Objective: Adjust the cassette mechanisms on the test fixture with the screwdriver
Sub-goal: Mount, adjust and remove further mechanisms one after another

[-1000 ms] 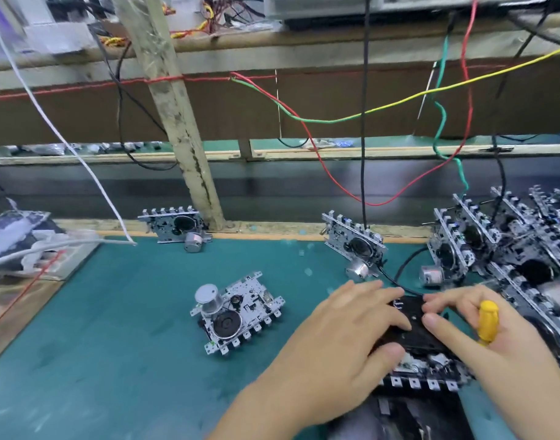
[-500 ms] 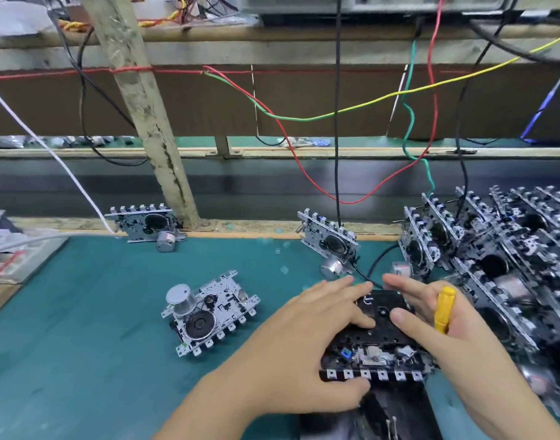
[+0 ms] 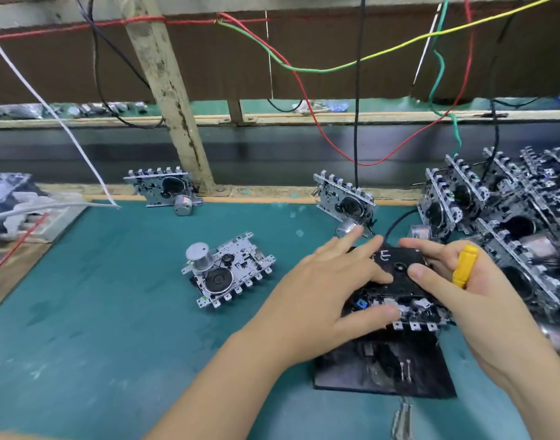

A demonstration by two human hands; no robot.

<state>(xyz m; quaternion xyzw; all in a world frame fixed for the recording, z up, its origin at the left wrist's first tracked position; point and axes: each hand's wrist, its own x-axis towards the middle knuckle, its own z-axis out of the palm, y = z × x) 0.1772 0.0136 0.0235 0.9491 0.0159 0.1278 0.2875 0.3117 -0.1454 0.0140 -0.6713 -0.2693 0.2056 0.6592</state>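
Observation:
A cassette mechanism (image 3: pixel 409 308) with a black cassette (image 3: pixel 399 271) on top sits on the dark test fixture (image 3: pixel 383 366) at the lower right of the green mat. My left hand (image 3: pixel 329 290) lies over its left side, fingers straight across the black cassette and thumb on the front edge. My right hand (image 3: pixel 463 287) keeps the yellow-handled screwdriver (image 3: pixel 464 269) tucked in its palm while its thumb and forefinger touch the right side of the cassette. The screwdriver's tip is hidden.
One loose mechanism (image 3: pixel 228 271) lies on the green mat (image 3: pixel 113 296) left of my hands. Two more stand at the back edge, one (image 3: pixel 164 188) by a wooden post and one (image 3: pixel 345 201) under a black cable. Several are piled at right (image 3: pixel 501 217). Wires hang overhead.
Both hands stay on the mechanism on the fixture. My left fingers have spread further over the black cassette. The view has shifted slightly.

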